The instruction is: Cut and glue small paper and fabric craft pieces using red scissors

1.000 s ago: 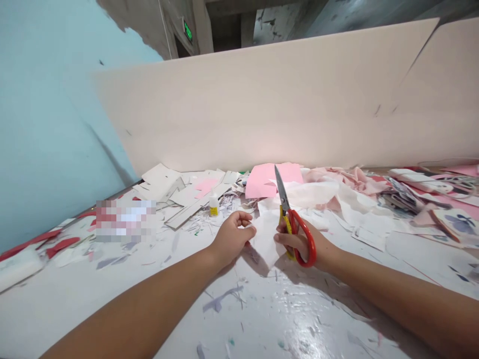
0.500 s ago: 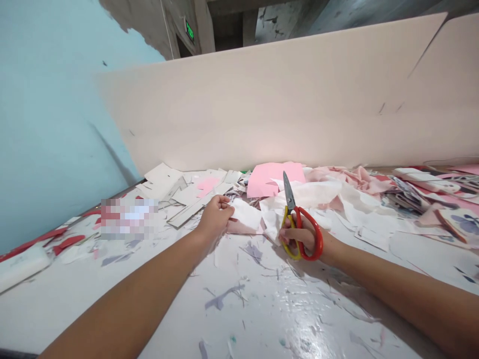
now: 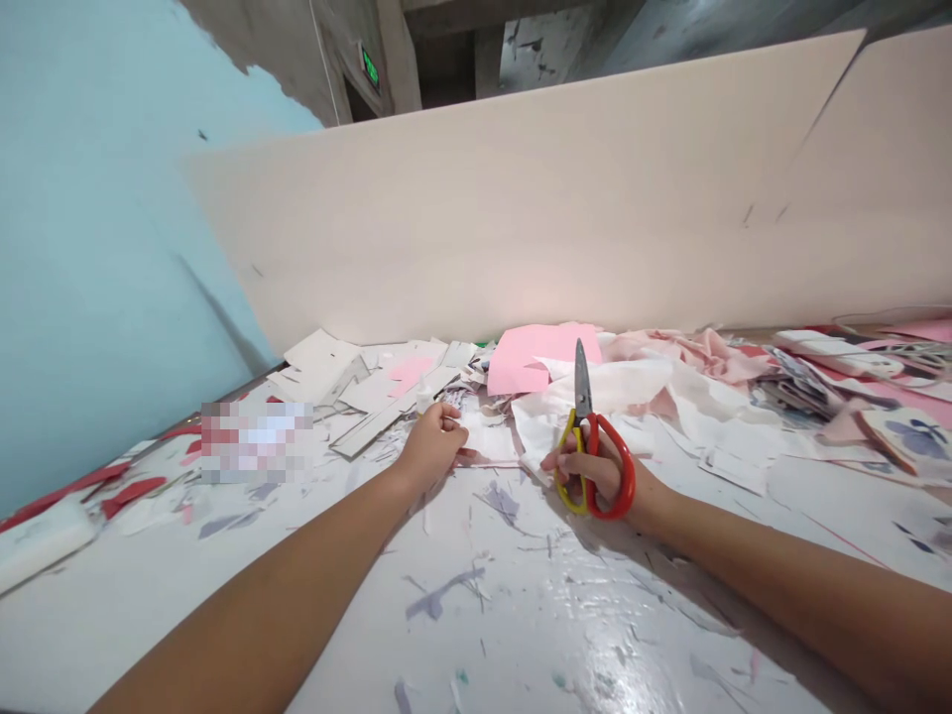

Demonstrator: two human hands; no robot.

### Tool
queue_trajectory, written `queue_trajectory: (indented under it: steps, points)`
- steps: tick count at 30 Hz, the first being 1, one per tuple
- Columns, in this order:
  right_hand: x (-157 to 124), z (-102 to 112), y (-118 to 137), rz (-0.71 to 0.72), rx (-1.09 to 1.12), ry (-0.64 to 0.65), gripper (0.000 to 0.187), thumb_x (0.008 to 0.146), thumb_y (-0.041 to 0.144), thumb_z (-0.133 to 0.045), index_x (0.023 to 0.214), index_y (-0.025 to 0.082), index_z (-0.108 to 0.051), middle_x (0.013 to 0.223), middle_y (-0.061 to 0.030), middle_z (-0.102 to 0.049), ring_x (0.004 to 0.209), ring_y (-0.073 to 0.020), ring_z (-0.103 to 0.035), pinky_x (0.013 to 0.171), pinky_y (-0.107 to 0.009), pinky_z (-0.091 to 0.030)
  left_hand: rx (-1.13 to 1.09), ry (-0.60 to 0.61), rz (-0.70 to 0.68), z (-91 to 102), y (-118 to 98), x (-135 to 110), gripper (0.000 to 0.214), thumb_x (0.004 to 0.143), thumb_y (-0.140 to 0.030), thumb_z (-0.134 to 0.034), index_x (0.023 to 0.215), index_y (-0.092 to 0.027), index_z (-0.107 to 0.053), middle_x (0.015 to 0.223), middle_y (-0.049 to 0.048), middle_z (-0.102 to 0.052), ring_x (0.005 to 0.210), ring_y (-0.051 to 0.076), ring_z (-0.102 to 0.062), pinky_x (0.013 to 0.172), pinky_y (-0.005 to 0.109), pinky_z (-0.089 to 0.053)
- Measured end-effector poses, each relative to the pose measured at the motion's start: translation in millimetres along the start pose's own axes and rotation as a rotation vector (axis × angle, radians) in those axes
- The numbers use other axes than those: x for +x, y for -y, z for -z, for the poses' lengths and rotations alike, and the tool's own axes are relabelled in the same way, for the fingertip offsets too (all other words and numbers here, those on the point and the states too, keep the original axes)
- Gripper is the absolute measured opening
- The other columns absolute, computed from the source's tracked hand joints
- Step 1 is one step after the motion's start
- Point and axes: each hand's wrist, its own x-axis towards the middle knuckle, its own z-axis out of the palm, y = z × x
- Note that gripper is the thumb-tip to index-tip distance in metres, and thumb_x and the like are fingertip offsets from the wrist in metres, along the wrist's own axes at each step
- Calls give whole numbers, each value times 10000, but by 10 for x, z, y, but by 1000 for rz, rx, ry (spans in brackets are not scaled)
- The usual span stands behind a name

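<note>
My right hand (image 3: 606,471) is wrapped round the yellow and red handles of a pair of scissors (image 3: 583,382). The blades point up and away from me and look closed. Its fingertips are close to a crumpled white sheet (image 3: 532,421), fabric or paper. To the left, my left hand (image 3: 431,446) has curled fingers at the left edge of a small white piece (image 3: 492,436) with a pinkish edge. What those fingers pinch, if anything, is hidden. A small white tip (image 3: 423,397) shows just behind that hand; its kind is unclear.
Pink paper (image 3: 532,357), grey-white board strips (image 3: 394,412) and pale pink fabric (image 3: 691,352) are heaped along the beige panel (image 3: 521,218). Purple scraps (image 3: 446,595) litter the white tabletop (image 3: 357,635). A flower-patterned piece (image 3: 911,436) lies at right, red scraps (image 3: 134,496) at left.
My left hand has moved slightly right and nearer to me, and the white piece by it lies flatter. The scissors have turned more upright in my right hand.
</note>
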Motion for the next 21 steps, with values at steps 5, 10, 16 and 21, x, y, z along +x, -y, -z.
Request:
queue_trajectory:
  steps: [5,10,16,21]
  points:
    - [-27,-21,46,24,-184,-11,114,652,163,-517,697,214,-425,788,-21,-663,604,-159,-565,543,-295,-434,-3,7,-4,-23,59,16,340,594,-141,-611,884,-194,-443,721,-31,-449,507,142,-637,314,139,-300]
    - [-29,34,108,-44,-367,-57,114,681,199,-513,658,211,-403,693,-39,-644,482,-152,-528,411,-267,-370,-56,-29,-40,-4,19,-35,326,596,-165,-600,892,-209,-472,765,-24,-434,489,78,-567,348,150,-353]
    - [-24,67,203,-9,-472,-137,143,711,257,-565,728,211,-430,862,-33,-644,504,-129,-528,475,-279,-405,-172,-15,-99,11,-125,-122,271,588,-139,-487,839,-234,-455,621,-61,-356,451,60,-401,379,174,-370]
    - [-79,-71,240,102,-297,-87,241,676,327,-663,719,209,-457,851,-20,-632,773,-198,-590,641,-290,-432,-368,216,-62,-83,-212,-260,330,522,-96,-456,825,-228,-446,572,-75,-389,433,60,-363,390,163,-296]
